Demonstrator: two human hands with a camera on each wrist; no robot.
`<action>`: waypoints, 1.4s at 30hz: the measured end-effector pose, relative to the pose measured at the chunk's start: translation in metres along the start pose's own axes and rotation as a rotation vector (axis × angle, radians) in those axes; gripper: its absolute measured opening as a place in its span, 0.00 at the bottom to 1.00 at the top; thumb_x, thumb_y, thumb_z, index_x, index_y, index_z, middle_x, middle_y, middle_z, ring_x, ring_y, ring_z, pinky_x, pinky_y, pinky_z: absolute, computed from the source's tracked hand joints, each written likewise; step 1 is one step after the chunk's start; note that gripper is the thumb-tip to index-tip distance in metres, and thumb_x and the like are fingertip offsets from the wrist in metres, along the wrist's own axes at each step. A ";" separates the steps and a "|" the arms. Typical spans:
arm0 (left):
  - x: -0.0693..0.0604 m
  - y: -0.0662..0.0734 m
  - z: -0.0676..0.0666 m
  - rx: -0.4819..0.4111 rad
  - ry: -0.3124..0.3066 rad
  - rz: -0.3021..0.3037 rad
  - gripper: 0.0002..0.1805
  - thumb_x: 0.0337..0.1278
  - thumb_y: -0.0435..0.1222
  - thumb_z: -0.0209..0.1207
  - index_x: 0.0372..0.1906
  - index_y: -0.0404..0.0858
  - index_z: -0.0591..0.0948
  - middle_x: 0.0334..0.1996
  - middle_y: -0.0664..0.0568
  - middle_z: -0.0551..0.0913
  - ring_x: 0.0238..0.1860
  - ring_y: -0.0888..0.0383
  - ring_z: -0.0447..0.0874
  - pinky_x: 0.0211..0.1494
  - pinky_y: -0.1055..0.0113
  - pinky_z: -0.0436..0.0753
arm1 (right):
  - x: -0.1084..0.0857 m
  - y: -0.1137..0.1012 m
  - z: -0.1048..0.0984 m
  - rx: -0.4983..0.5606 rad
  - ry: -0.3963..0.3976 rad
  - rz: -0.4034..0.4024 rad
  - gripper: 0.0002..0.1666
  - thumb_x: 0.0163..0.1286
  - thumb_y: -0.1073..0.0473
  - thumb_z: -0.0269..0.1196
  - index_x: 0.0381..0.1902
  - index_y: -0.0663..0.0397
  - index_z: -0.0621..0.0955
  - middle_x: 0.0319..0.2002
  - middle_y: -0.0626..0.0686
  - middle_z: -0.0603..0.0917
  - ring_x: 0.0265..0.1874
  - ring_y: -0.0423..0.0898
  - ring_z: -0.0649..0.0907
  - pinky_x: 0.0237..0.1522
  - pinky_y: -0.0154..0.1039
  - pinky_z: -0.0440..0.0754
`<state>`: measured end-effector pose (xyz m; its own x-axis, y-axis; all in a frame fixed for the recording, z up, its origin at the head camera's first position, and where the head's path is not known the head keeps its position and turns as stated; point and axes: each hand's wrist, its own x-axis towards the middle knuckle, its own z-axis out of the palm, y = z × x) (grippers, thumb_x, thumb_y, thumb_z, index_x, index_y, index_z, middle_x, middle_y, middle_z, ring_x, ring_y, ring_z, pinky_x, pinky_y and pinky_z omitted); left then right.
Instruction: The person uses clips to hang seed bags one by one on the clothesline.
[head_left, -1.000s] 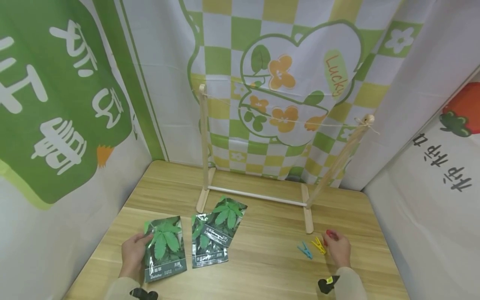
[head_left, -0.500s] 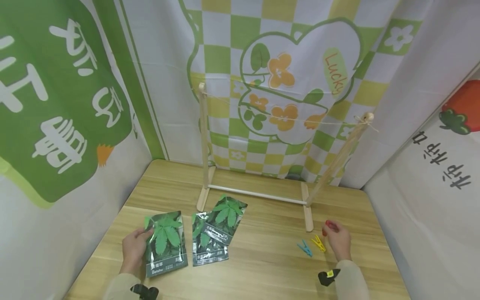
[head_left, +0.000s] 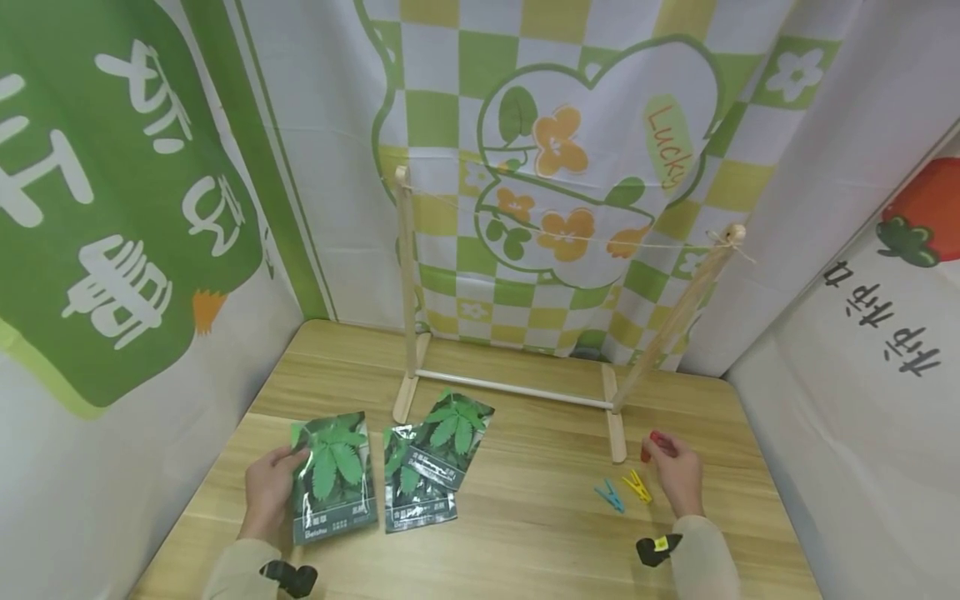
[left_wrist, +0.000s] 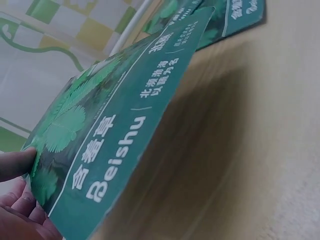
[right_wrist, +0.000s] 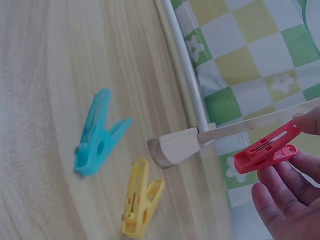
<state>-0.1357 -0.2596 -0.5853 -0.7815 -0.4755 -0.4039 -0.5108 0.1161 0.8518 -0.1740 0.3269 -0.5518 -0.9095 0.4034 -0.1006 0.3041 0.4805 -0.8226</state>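
Note:
My left hand [head_left: 268,490] pinches a green seed packet [head_left: 333,479] with a leafy plant on its front, thumb on the face and fingers behind. The left wrist view shows this packet [left_wrist: 120,135] tilted, its lower edge off the table with a shadow below. Just right of it lie two similar seed packets [head_left: 452,433], one overlapping the other. My right hand [head_left: 677,477] holds a red clothespin [right_wrist: 265,150] by its handle ends, between thumb and fingers. Beside that hand, a yellow clothespin [head_left: 637,487] and a blue clothespin [head_left: 610,496] lie on the table.
A wooden stand [head_left: 409,275] with two uprights and a white bottom bar [head_left: 513,388] stands at the back. A thin string [head_left: 600,242] runs between the tops of its uprights. A checkered curtain [head_left: 435,117] hangs behind. The wooden table [head_left: 525,533] extends in front.
The packet in my left hand has risen slightly and moved away from me. My right hand has lifted the red clothespin up a little from beside the yellow one.

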 end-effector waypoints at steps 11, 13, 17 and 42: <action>-0.002 0.018 -0.001 0.003 -0.006 0.057 0.33 0.67 0.48 0.55 0.67 0.29 0.67 0.62 0.34 0.72 0.57 0.47 0.73 0.51 0.65 0.75 | -0.002 -0.011 -0.001 0.012 -0.019 -0.031 0.32 0.71 0.43 0.58 0.63 0.60 0.74 0.58 0.62 0.79 0.56 0.52 0.78 0.40 0.17 0.69; -0.003 0.021 0.000 -0.006 -0.025 0.052 0.34 0.68 0.49 0.54 0.68 0.29 0.66 0.64 0.34 0.70 0.59 0.45 0.71 0.53 0.63 0.74 | -0.002 -0.015 -0.002 0.012 -0.024 -0.036 0.32 0.71 0.43 0.57 0.63 0.60 0.74 0.59 0.61 0.79 0.58 0.53 0.78 0.44 0.20 0.70; -0.003 0.026 0.003 -0.002 -0.015 0.057 0.34 0.67 0.49 0.56 0.67 0.29 0.68 0.61 0.36 0.73 0.51 0.53 0.75 0.45 0.70 0.76 | -0.003 -0.025 -0.003 0.007 -0.015 -0.056 0.32 0.71 0.43 0.58 0.62 0.60 0.74 0.58 0.61 0.79 0.56 0.51 0.78 0.45 0.23 0.71; -0.014 0.067 0.020 -0.056 -0.093 0.155 0.34 0.67 0.49 0.56 0.67 0.28 0.67 0.65 0.32 0.71 0.64 0.41 0.71 0.69 0.50 0.71 | -0.005 -0.066 -0.010 0.065 0.004 -0.259 0.24 0.69 0.52 0.64 0.56 0.63 0.80 0.52 0.64 0.83 0.35 0.19 0.75 0.38 0.15 0.74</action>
<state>-0.1666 -0.2277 -0.5291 -0.8805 -0.3724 -0.2934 -0.3631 0.1318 0.9224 -0.1869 0.3008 -0.4914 -0.9534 0.2767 0.1202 0.0423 0.5171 -0.8549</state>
